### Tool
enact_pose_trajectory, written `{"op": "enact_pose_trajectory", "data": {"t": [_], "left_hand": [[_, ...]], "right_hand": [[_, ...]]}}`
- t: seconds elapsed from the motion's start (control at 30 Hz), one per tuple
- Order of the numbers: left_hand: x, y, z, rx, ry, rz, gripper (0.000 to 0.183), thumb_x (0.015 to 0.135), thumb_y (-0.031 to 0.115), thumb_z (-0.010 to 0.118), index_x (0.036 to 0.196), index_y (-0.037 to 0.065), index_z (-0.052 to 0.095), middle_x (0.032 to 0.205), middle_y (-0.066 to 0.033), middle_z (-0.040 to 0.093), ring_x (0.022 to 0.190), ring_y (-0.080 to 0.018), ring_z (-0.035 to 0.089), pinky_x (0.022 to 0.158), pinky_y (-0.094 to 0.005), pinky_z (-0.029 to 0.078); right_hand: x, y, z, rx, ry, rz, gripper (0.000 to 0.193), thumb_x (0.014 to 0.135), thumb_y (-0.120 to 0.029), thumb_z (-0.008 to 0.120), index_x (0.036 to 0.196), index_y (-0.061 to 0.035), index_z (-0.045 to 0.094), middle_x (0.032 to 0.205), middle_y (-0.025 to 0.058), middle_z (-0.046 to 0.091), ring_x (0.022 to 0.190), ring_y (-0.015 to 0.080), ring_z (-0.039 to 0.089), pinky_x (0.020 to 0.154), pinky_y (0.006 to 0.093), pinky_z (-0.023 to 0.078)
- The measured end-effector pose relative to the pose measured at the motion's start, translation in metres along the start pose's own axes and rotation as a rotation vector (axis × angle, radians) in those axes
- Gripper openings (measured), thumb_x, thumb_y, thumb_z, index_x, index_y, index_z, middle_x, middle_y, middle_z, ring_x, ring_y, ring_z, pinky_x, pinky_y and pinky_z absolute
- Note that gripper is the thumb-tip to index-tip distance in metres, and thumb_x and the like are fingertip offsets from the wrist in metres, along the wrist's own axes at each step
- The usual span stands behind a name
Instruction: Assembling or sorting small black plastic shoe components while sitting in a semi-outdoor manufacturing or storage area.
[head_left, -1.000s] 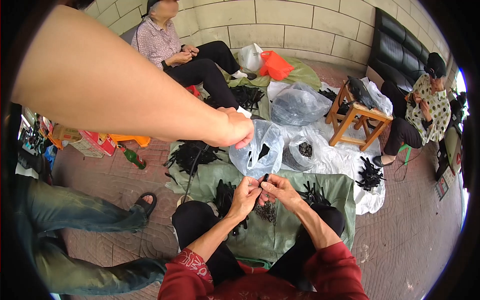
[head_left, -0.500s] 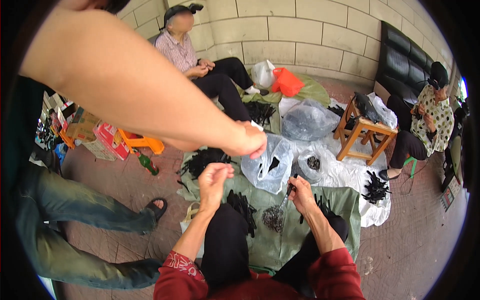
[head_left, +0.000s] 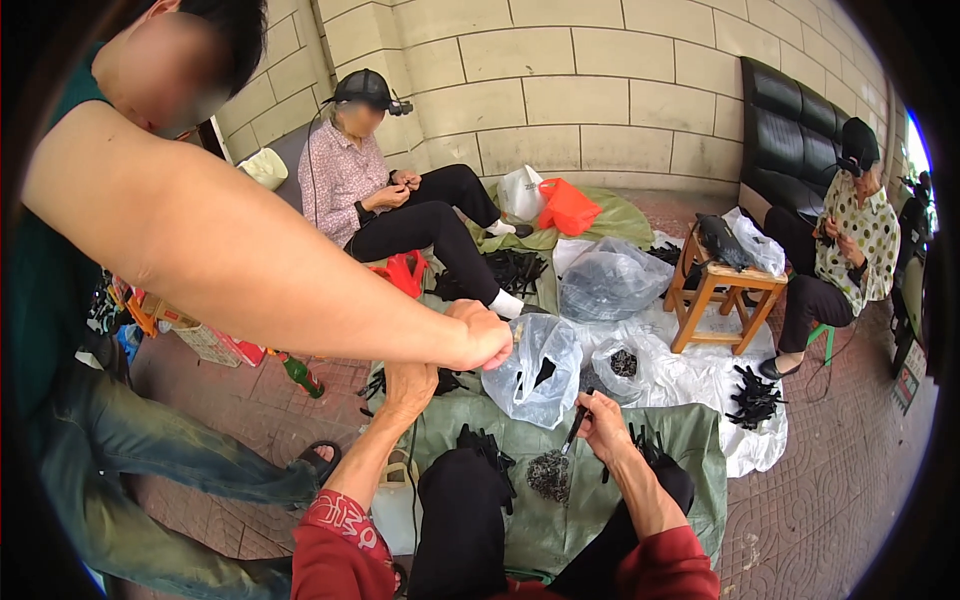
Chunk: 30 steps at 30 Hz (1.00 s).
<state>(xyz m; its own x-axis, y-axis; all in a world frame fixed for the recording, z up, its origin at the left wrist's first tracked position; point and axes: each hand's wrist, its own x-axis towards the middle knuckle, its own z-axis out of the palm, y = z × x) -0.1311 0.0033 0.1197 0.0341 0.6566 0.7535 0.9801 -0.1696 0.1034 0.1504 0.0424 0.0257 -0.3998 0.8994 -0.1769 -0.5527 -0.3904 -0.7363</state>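
Observation:
Pinched in the fingers of my right hand [head_left: 604, 424] is a thin black strip-like piece [head_left: 577, 422], pointing down. Below it a small heap of tiny dark and clear parts [head_left: 548, 478] lies on a green sheet [head_left: 670, 425]. My left hand [head_left: 408, 388] reaches forward; its fingers are hidden behind a standing person's bare arm [head_left: 270, 240]. That person's hand [head_left: 482, 335] is by the rim of a clear plastic bag [head_left: 545, 395] with something black inside. Bundles of black strips [head_left: 485, 462] lie beside my knees.
A smaller bag of dark parts [head_left: 622, 364] and a large clear bag [head_left: 612, 280] stand beyond. A wooden stool [head_left: 725, 290] is at right. Two seated people work with small pieces in their hands. A green bottle [head_left: 302, 375] and a pale bag [head_left: 395, 510] are at left.
My left hand has moved forward and left, behind the other person's arm. My right hand keeps the black piece. The standing person's head has come into view; the seated person at the back now looks down.

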Motion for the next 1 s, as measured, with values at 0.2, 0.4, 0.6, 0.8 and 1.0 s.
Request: {"op": "enact_pose_trajectory", "data": {"t": [0.2,0.4,0.6,0.8,1.0], "left_hand": [[-0.016,0.001,0.003,-0.214,-0.131,-0.042,0.022,0.082,0.014,0.045,0.089,-0.006,0.054,0.088,-0.0253,0.055,0.084,-0.0402,0.05,0.074,-0.0466,0.036],[-0.023,-0.016,0.02,-0.035,-0.069,0.084,0.026,0.084,0.019,0.042,0.098,-0.002,0.051,0.098,-0.0213,0.053,0.093,-0.0341,0.049,0.077,-0.0419,0.036],[0.022,0.01,-0.014,-0.242,-0.585,-0.272,0.025,0.082,0.02,0.047,0.102,0.005,0.05,0.105,-0.009,0.052,0.1,-0.0168,0.05,0.084,-0.0306,0.039],[0.025,-0.012,-0.029,-0.162,-0.71,-0.159,0.022,0.082,0.02,0.047,0.097,0.004,0.05,0.097,-0.0083,0.052,0.095,-0.016,0.051,0.079,-0.0306,0.039],[0.044,-0.01,-0.034,-0.06,-0.809,-0.017,0.019,0.082,0.02,0.047,0.092,0.004,0.051,0.089,-0.0075,0.052,0.089,-0.0151,0.052,0.075,-0.0306,0.039]], "right_hand": [[-0.003,-0.009,0.001,-0.021,0.022,0.001,0.016,0.082,-0.016,0.055,0.072,-0.0045,0.051,0.055,-0.001,0.042,0.042,0.0077,0.034,0.038,0.0229,0.027],[-0.005,-0.005,0.003,-0.025,0.001,0.012,0.018,0.083,-0.018,0.053,0.072,-0.0042,0.051,0.055,-0.0012,0.042,0.042,0.0074,0.034,0.039,0.0229,0.027],[-0.005,-0.005,-0.005,-0.011,-0.008,0.003,0.016,0.083,-0.018,0.053,0.073,-0.005,0.051,0.055,-0.0016,0.042,0.043,0.0075,0.034,0.039,0.0226,0.027],[-0.005,-0.004,0.002,-0.091,0.026,0.052,0.013,0.081,-0.015,0.053,0.071,-0.0058,0.052,0.058,-0.0024,0.042,0.044,0.0073,0.034,0.04,0.0223,0.027],[-0.01,-0.002,0.007,-0.098,0.001,0.08,0.011,0.081,-0.013,0.054,0.074,-0.0038,0.053,0.059,-0.0015,0.042,0.043,0.0068,0.034,0.04,0.0223,0.03]]}}
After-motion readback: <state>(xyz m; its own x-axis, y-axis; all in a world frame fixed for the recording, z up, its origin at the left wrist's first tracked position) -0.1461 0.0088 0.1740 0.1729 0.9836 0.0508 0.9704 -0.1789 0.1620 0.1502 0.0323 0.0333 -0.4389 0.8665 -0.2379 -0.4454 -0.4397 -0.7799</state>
